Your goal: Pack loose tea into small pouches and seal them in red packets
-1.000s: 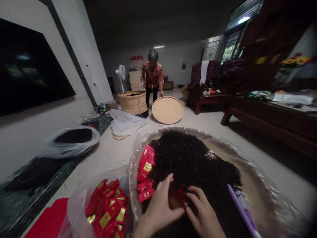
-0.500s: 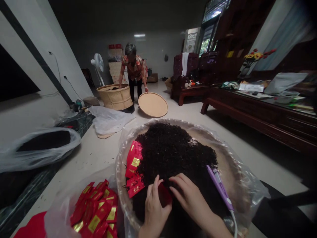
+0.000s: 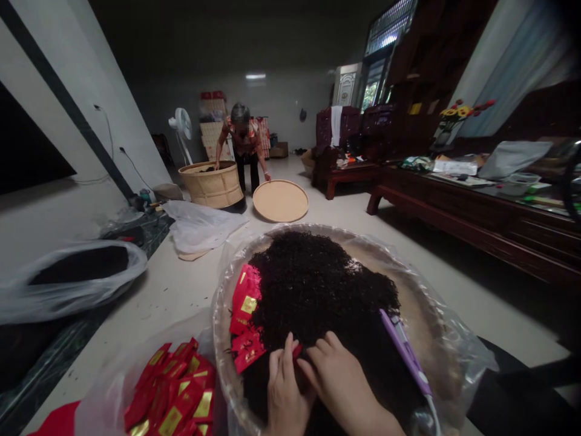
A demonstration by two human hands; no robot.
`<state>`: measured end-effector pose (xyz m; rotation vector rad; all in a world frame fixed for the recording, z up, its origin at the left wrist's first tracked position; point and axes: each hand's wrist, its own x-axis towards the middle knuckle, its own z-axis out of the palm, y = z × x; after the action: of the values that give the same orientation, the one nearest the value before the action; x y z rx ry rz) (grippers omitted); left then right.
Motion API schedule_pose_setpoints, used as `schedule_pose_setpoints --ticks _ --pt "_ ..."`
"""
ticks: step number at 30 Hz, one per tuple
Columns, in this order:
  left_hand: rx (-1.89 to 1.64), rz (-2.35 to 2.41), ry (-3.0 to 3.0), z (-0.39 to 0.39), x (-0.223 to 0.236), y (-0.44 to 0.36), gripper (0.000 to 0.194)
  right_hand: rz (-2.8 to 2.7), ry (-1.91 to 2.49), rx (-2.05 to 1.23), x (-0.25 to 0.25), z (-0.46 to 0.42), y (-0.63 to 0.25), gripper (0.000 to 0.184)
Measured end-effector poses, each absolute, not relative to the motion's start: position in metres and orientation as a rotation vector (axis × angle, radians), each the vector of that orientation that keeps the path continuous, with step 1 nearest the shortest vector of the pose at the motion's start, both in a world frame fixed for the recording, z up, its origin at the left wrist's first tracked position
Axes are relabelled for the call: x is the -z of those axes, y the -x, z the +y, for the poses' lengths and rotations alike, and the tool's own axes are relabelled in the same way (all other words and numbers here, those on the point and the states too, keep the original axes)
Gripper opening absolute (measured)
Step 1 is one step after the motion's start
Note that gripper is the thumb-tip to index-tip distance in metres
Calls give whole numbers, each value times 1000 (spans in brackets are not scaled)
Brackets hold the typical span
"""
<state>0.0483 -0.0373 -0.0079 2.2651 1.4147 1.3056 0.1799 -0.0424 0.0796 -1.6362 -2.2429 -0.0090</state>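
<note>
My left hand (image 3: 287,381) is closed around a small red packet (image 3: 297,350), mostly hidden between my hands. My right hand (image 3: 338,375) is curled against the packet's upper edge, fingers bunched; what they pinch, if anything, is hidden. Both hands are over a heap of dark, curly dried tea leaves (image 3: 313,272) on a round woven tray (image 3: 436,339) lined with clear plastic. Red packets with gold labels (image 3: 245,297) lie at the heap's left side. A purple handheld sealer (image 3: 406,351) with a white cord rests on the tray's right.
A plastic bag of red packets (image 3: 177,387) stands left of the tray. Farther left is an open bag of dark leaves (image 3: 82,266). Ahead, a person (image 3: 242,136) bends over a tall basket (image 3: 213,184), holding a round lid (image 3: 280,201). A low wooden table (image 3: 476,212) stands right.
My right hand has moved left and closed in on the packet, covering more of it. The view has shifted slightly. The other person has lowered their head.
</note>
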Motion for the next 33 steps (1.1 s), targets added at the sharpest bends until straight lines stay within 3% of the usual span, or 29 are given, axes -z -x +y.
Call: schedule_pose_setpoints --ticks 8,18,23,25,30,33 --pt "-1540 1433 -2282 -31 36 -59 48 -2249 1280 193 -39 -37 -181 25" --pt "-1226 1274 -2402 -26 51 -48 72 -2112 1205 -15 -23 -33 -197 18" --pt "-1153 1338 -2162 -23 55 -53 85 -1929 1266 -332 -22 -33 -208 14" --pt "-1186 1358 -1898 -14 41 -46 92 -1711 1374 -492 -27 -30 -219 16" --pt "-1330 1311 -959 30 -43 1 66 -1021 1492 -728 -60 -14 -256 50" --pt "-1330 1169 -768 51 -82 28 54 -731 1421 -1013 -80 -4 -273 62"
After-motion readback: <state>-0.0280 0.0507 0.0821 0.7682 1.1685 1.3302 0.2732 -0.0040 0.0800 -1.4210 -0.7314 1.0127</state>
